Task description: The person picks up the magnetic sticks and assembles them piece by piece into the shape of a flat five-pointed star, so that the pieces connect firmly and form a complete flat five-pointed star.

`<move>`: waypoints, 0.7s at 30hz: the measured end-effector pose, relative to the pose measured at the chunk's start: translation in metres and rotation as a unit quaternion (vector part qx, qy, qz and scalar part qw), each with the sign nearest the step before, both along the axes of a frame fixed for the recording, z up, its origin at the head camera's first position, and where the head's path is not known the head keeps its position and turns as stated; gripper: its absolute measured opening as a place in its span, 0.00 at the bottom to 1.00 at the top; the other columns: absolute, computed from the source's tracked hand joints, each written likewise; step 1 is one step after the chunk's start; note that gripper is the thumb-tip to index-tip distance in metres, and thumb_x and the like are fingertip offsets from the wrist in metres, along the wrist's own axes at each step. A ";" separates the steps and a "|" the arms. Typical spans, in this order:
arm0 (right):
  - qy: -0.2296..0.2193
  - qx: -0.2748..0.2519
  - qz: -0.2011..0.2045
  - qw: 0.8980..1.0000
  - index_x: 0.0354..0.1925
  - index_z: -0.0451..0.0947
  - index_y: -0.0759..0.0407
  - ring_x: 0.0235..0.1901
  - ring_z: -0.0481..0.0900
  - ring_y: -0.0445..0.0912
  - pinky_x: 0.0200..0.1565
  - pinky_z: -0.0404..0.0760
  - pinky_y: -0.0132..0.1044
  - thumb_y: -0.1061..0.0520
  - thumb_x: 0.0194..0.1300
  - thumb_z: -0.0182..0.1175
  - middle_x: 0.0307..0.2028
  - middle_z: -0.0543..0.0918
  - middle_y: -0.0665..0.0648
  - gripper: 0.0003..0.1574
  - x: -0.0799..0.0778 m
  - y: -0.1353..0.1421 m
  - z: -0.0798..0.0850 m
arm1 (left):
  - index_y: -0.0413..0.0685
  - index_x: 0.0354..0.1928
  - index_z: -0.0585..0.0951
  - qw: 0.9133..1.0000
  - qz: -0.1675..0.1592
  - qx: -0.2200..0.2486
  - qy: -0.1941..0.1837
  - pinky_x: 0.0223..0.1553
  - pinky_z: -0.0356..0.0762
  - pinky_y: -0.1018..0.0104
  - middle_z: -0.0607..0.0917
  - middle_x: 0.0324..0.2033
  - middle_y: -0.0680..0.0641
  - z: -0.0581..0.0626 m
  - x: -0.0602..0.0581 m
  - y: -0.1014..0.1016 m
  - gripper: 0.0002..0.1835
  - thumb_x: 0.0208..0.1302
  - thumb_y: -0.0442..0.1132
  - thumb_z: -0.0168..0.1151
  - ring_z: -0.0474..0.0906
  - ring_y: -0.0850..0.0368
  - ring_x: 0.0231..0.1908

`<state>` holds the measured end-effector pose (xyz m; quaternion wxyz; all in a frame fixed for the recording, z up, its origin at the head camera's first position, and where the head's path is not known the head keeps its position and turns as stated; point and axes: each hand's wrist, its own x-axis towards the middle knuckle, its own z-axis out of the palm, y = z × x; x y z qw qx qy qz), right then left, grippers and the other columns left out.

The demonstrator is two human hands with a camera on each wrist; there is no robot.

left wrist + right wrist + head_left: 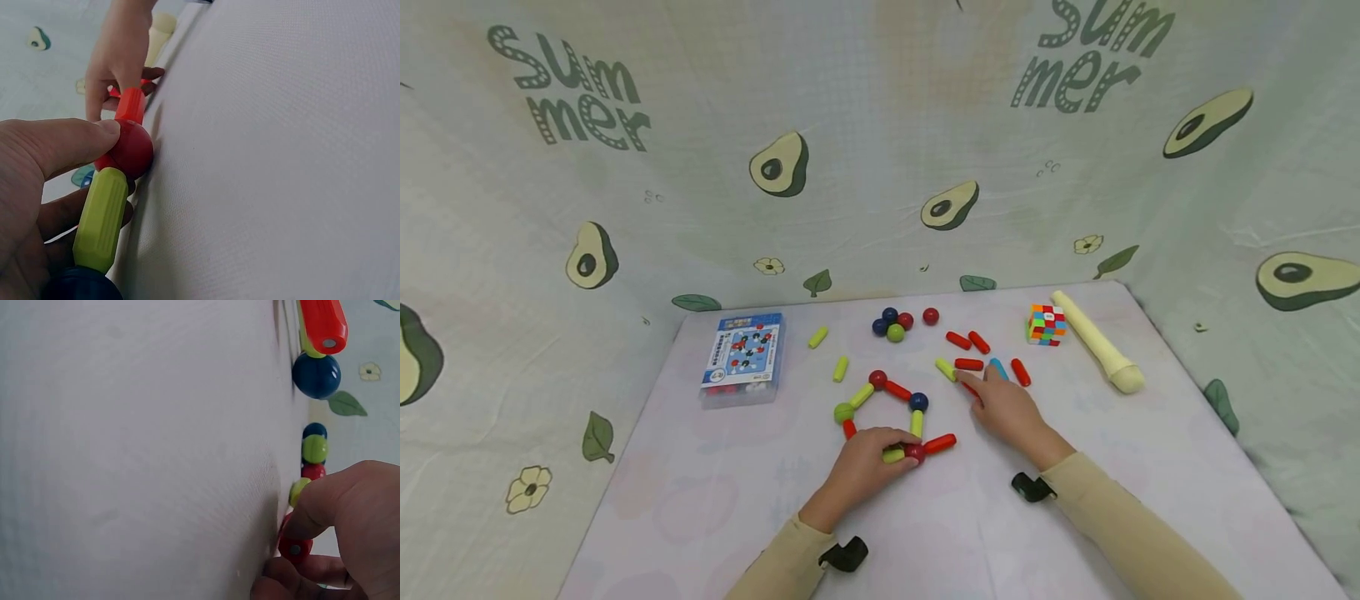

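Observation:
On the table lies a ring of magnetic rods and balls, with a green ball, a blue ball and yellow-green rods among its parts. My left hand holds the ring's near red ball, thumb on top and fingers around the far side. From that ball a red rod sticks out to the right. Part of the ring is hidden under the left hand. Farther right, my right hand pinches a loose red rod near the tabletop, mostly covered by the fingers.
Loose red rods, a blue rod and a yellow-green rod lie around the right hand. Several balls cluster at the back. A boxed set stands left; a puzzle cube and pale yellow stick lie right.

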<state>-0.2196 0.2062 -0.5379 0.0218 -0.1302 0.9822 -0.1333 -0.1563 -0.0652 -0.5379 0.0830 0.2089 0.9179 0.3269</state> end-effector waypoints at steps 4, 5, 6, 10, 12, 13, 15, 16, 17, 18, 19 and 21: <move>0.005 0.026 0.007 1.000 0.74 0.68 0.45 0.18 0.67 0.46 0.21 0.68 0.34 0.56 0.67 0.65 0.40 0.72 0.64 0.39 0.002 -0.002 0.001 | 0.69 0.55 0.86 1.000 0.004 -0.003 0.001 0.54 0.80 0.60 0.86 0.50 0.64 -0.001 0.000 0.001 0.18 0.63 0.51 0.73 0.80 0.63 0.51; 0.001 0.026 0.005 1.000 0.75 0.66 0.47 0.18 0.68 0.46 0.21 0.69 0.34 0.56 0.67 0.65 0.43 0.74 0.65 0.41 0.003 -0.002 0.001 | 0.69 0.55 0.86 1.000 0.004 -0.002 -0.001 0.53 0.80 0.60 0.86 0.50 0.64 -0.001 0.000 0.001 0.18 0.63 0.51 0.73 0.80 0.63 0.51; -0.002 0.019 0.001 1.000 0.76 0.64 0.49 0.17 0.69 0.46 0.21 0.70 0.34 0.56 0.67 0.66 0.45 0.75 0.67 0.43 0.003 -0.001 0.000 | 0.69 0.55 0.86 1.000 0.003 -0.003 -0.002 0.53 0.80 0.60 0.85 0.49 0.64 -0.002 0.000 0.001 0.18 0.63 0.51 0.73 0.80 0.63 0.51; -0.024 -0.014 -0.018 0.999 0.74 0.60 0.58 0.19 0.72 0.45 0.21 0.73 0.34 0.56 0.66 0.66 0.54 0.76 0.70 0.44 0.005 0.001 0.000 | 0.69 0.55 0.86 1.000 0.004 -0.002 -0.007 0.53 0.80 0.60 0.86 0.49 0.65 0.000 0.001 0.002 0.18 0.63 0.51 0.73 0.80 0.63 0.50; -0.032 -0.029 -0.019 0.999 0.70 0.64 0.59 0.21 0.73 0.46 0.22 0.74 0.35 0.57 0.65 0.66 0.52 0.76 0.68 0.39 0.007 0.002 0.000 | 0.69 0.55 0.86 1.000 0.006 -0.002 -0.004 0.53 0.80 0.60 0.86 0.49 0.65 0.000 0.001 0.002 0.18 0.63 0.50 0.73 0.80 0.63 0.50; -0.035 -0.031 -0.018 0.999 0.68 0.66 0.57 0.24 0.73 0.46 0.24 0.76 0.35 0.57 0.65 0.66 0.50 0.77 0.66 0.36 0.008 0.002 0.001 | 0.69 0.55 0.87 1.000 0.007 -0.001 -0.003 0.53 0.80 0.60 0.86 0.49 0.64 0.000 0.001 0.002 0.18 0.63 0.50 0.73 0.80 0.63 0.50; -0.045 -0.039 -0.015 0.998 0.65 0.70 0.54 0.28 0.74 0.47 0.28 0.79 0.37 0.57 0.65 0.67 0.45 0.76 0.61 0.32 0.009 0.003 0.003 | 0.69 0.55 0.87 1.000 0.008 0.001 -0.003 0.53 0.80 0.60 0.86 0.49 0.64 0.000 0.001 0.002 0.18 0.63 0.50 0.73 0.79 0.63 0.50; -0.046 -0.042 -0.011 0.998 0.64 0.72 0.53 0.31 0.74 0.47 0.30 0.80 0.39 0.57 0.64 0.68 0.44 0.75 0.60 0.31 0.010 0.003 0.003 | 0.69 0.55 0.87 1.000 0.008 0.003 -0.003 0.53 0.80 0.60 0.86 0.49 0.64 0.000 0.001 0.002 0.18 0.63 0.50 0.73 0.79 0.63 0.50; -0.049 -0.044 -0.009 0.998 0.63 0.74 0.51 0.34 0.75 0.47 0.33 0.82 0.40 0.56 0.64 0.69 0.44 0.76 0.58 0.30 0.011 0.002 0.003 | 0.69 0.55 0.87 1.000 0.008 0.004 -0.003 0.53 0.80 0.60 0.86 0.49 0.64 0.000 0.001 0.001 0.18 0.63 0.50 0.73 0.79 0.63 0.50; -0.050 -0.049 -0.006 0.998 0.62 0.75 0.50 0.36 0.75 0.47 0.35 0.83 0.42 0.56 0.64 0.70 0.44 0.76 0.57 0.29 0.012 0.002 0.004 | 0.69 0.55 0.87 1.000 0.008 0.004 -0.004 0.53 0.79 0.60 0.86 0.49 0.64 0.000 0.001 0.001 0.18 0.62 0.50 0.74 0.79 0.63 0.50; -0.050 -0.053 -0.002 0.997 0.61 0.76 0.50 0.38 0.76 0.47 0.37 0.84 0.42 0.55 0.64 0.70 0.44 0.77 0.56 0.28 0.012 0.001 0.003 | 0.69 0.55 0.87 1.000 0.006 0.005 -0.003 0.53 0.80 0.60 0.86 0.49 0.64 0.000 0.001 0.001 0.18 0.62 0.50 0.74 0.79 0.63 0.50; -0.051 -0.068 0.004 0.996 0.59 0.78 0.49 0.39 0.76 0.47 0.40 0.84 0.44 0.54 0.64 0.71 0.43 0.78 0.54 0.25 0.014 0.000 0.004 | 0.69 0.55 0.87 1.000 0.004 0.006 -0.004 0.53 0.80 0.60 0.86 0.49 0.64 0.000 0.000 0.001 0.18 0.62 0.50 0.74 0.80 0.63 0.50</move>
